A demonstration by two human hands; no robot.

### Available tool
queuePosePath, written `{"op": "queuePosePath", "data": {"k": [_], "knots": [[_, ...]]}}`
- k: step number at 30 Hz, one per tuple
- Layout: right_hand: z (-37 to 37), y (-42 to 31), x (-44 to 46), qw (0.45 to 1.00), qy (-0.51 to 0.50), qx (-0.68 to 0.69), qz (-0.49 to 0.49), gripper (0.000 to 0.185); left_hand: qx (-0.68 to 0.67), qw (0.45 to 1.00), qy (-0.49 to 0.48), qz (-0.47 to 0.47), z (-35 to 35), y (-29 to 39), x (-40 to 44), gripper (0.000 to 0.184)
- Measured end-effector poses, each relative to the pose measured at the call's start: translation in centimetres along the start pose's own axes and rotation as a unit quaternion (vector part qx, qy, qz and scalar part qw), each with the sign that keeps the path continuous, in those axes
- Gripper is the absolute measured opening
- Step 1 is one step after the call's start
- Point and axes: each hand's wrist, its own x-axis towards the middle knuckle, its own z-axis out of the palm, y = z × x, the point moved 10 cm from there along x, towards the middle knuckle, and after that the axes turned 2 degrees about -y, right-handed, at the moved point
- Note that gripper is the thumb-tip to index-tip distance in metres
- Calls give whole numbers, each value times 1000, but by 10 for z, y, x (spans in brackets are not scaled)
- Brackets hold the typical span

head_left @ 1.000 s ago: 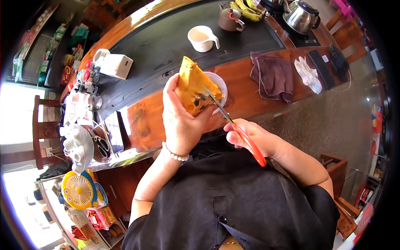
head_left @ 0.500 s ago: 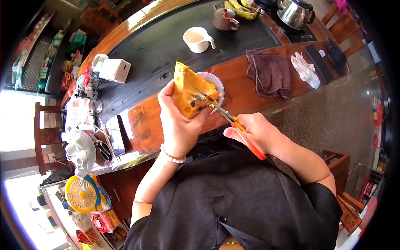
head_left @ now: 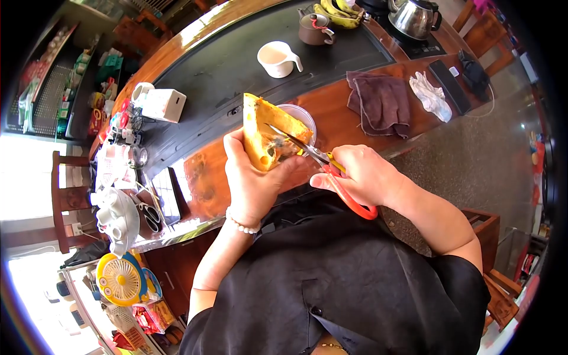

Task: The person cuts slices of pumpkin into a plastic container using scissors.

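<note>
My left hand (head_left: 251, 177) is wrapped round a yellow, triangular wedge (head_left: 255, 121) with round holes like cheese, holding it up over the table's front edge. Dark and pale bits show at its lower side; what it is made of I cannot tell. In my right hand (head_left: 361, 174) is a pair of scissors (head_left: 350, 200) with red and yellow handles. The blades point up and left into the wedge's right side, their tips against or inside it. Behind the wedge, partly hidden, stands a clear round plastic tub (head_left: 309, 118).
A white cup with a handle (head_left: 276, 62) stands on the dark tea tray (head_left: 207, 89). Farther back are a brown teapot (head_left: 315, 31), bananas (head_left: 340, 16) and a steel kettle (head_left: 414, 21). A brown towel (head_left: 381, 103) and white cloth (head_left: 430, 96) lie right; a white box (head_left: 164, 105) sits left.
The scissor handles have spread wider, and the blades have parted at the wedge. My left hand has turned the wedge slightly and brought it a little lower.
</note>
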Motion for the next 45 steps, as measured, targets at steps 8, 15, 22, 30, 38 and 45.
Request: {"op": "queuePosePath", "data": {"k": [8, 15, 22, 30, 38, 45], "knots": [[-1, 6, 5, 1000, 10, 12, 8, 75, -71, 996, -9, -59, -2, -9, 5, 73], [-2, 6, 11, 999, -30, -13, 29, 78, -179, 978, -56, -86, 20, -8, -5, 71], [-7, 3, 13, 998, -26, -58, 29, 77, -122, 987, -62, -85, 14, -22, 2, 73], [3, 8, 18, 999, -11, -31, 8, 79, -205, 955, -137, -165, 26, -9, -11, 72], [-3, 4, 17, 997, -47, -58, 12, 73, -220, 949, -161, -158, 33, -22, -14, 73], [1, 7, 16, 989, -109, -75, 64, 79, -266, 909, -189, -258, 33, -28, -17, 71]]}}
